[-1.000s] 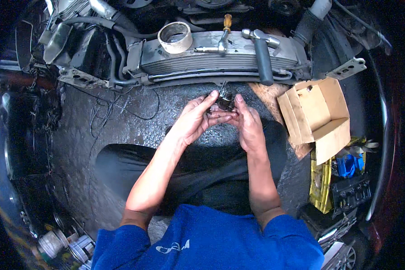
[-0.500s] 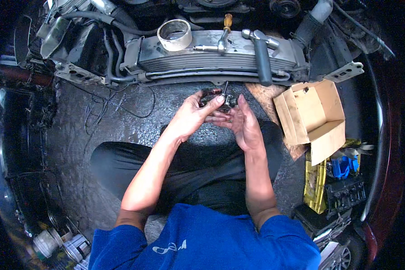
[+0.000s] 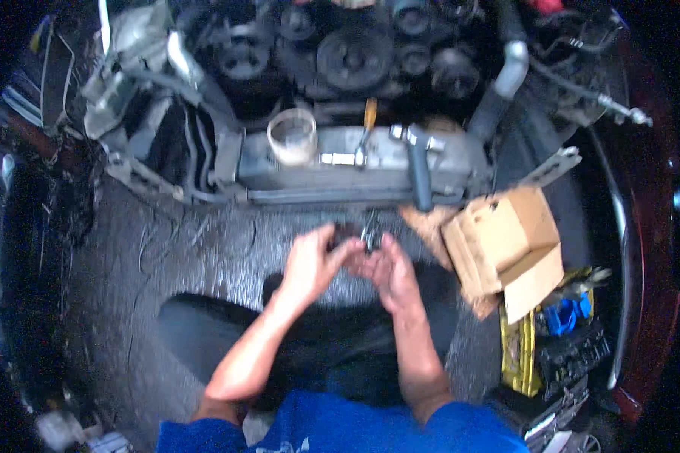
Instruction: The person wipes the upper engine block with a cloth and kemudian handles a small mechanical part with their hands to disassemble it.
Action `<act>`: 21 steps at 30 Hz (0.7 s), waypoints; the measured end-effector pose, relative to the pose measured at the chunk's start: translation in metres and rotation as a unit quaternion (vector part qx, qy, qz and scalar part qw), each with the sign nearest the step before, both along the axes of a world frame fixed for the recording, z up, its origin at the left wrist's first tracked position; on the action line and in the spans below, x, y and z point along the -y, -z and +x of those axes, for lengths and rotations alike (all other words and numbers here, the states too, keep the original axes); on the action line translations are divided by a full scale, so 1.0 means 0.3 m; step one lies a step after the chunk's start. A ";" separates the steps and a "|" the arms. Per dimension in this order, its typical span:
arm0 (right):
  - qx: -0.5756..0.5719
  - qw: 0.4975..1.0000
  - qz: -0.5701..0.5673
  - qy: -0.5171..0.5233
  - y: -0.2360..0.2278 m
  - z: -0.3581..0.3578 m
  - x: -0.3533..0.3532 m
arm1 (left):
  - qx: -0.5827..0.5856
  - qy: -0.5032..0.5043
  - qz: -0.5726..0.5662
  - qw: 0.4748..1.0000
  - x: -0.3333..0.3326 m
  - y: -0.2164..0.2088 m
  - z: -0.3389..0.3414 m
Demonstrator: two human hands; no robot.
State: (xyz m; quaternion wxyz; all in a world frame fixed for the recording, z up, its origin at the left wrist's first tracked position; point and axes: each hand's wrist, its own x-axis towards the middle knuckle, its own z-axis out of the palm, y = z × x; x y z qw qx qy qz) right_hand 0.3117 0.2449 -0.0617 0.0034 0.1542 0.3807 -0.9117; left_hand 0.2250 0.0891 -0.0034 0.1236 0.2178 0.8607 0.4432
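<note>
In front of the radiator, my left hand [image 3: 308, 260] and my right hand [image 3: 393, 279] meet over my lap. Between their fingertips is a small dark metal part [image 3: 370, 235] with a shiny, thin end pointing away from me. Motion blur hides its exact kind. My left thumb reaches across to its left side, and the darkened left fingers curl behind. The right thumb is raised at its right side, with the other right fingers curved beneath. Both hands look closed around the part.
On the radiator [image 3: 340, 181] rest a white ring [image 3: 292, 138], an orange-handled screwdriver [image 3: 370, 113], a ratchet [image 3: 345, 158] and a dark-handled tool [image 3: 420, 177]. An open cardboard box [image 3: 499, 249] stands at right, beside a yellow tray [image 3: 518, 355] and a blue item [image 3: 568, 313].
The view has shifted, so engine pulleys now show beyond the radiator and everything sits lower in the picture. My left thumb has drawn back slightly from over the part.
</note>
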 end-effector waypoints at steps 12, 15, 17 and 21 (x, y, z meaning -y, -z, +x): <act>-0.016 1.000 -0.014 -0.014 -0.071 -0.014 -0.020 | -0.120 0.005 0.115 0.986 -0.022 -0.027 0.020; -0.003 1.000 0.012 -0.010 -0.107 -0.016 -0.023 | -0.121 0.013 0.125 0.985 -0.026 -0.044 0.014; 0.000 1.000 0.021 -0.009 -0.128 -0.018 -0.029 | -0.113 0.030 0.109 0.987 -0.023 -0.057 0.005; -0.014 1.000 0.018 -0.018 -0.149 -0.027 -0.043 | -0.141 0.060 0.122 0.981 -0.018 -0.072 -0.011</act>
